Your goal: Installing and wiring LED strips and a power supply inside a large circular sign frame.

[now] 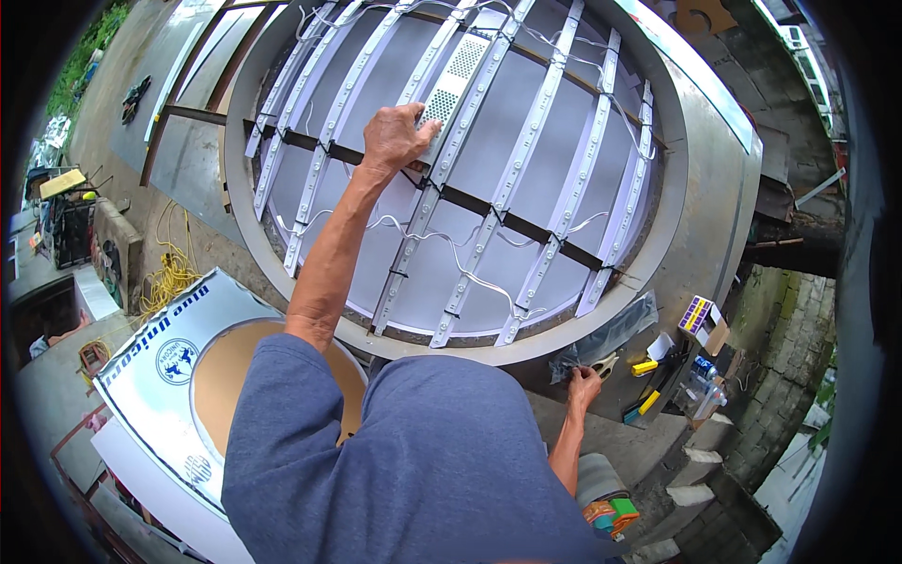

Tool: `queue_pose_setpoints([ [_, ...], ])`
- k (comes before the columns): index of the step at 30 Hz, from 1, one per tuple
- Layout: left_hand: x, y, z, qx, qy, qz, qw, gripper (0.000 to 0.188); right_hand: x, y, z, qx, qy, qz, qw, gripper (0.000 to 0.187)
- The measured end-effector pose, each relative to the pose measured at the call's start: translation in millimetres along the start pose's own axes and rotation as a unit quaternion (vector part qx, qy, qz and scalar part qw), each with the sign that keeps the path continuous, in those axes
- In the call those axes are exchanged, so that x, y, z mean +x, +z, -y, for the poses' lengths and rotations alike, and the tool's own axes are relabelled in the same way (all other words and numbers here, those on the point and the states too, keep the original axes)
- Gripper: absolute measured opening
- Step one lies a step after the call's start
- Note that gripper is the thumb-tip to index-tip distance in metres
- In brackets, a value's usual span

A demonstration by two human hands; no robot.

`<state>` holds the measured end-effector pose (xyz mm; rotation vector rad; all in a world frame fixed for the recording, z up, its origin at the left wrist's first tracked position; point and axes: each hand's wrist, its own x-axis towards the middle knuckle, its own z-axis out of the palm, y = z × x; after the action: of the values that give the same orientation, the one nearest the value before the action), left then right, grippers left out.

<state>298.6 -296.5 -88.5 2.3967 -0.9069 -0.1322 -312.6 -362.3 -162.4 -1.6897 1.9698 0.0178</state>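
A large round metal frame [669,221] lies in front of me, with several LED strips [517,174] running across it over a white panel. Among the strips sits a long perforated metal power supply [458,83]. My left hand [395,141] is closed on the near end of that power supply, thumb against its side. Down at the frame's near right edge, my right hand [584,383] has its fingers pinched together beside a clear plastic bag [615,331]. Pale-handled pliers [605,366] lie right by those fingers; what they pinch is too small to tell.
Dark crossbars [470,203] and loose white wires [451,242] cross the frame. To its right are a small carton [703,321], a yellow-handled cutter [648,402] and plastic bottles [703,381]. A printed sheet with a round opening [150,352] and a coiled yellow cord [171,274] lie left.
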Motion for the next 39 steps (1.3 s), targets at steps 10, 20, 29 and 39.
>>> queue_pose_setpoints([
  [10, -9, -4, -8, 0.033, -0.055, 0.030, 0.997, 0.041, 10, 1, 4, 0.197, 0.102, 0.118, 0.968, 0.021],
  [20, -9, 1, -6, 0.009, -0.064, 0.011, 0.998, 0.039, 28, 1, -39, 0.179, 0.068, 0.090, 0.977, 0.022],
  [29, -7, 7, -12, 0.007, -0.053, 0.013, 0.999, 0.032, 0, -17, -5, 0.247, 0.117, 0.146, 0.951, 0.023],
  [39, -8, 6, -11, 0.006, -0.050, 0.003, 0.999, 0.036, 0, 20, -18, 0.291, 0.111, 0.141, 0.940, 0.027],
])
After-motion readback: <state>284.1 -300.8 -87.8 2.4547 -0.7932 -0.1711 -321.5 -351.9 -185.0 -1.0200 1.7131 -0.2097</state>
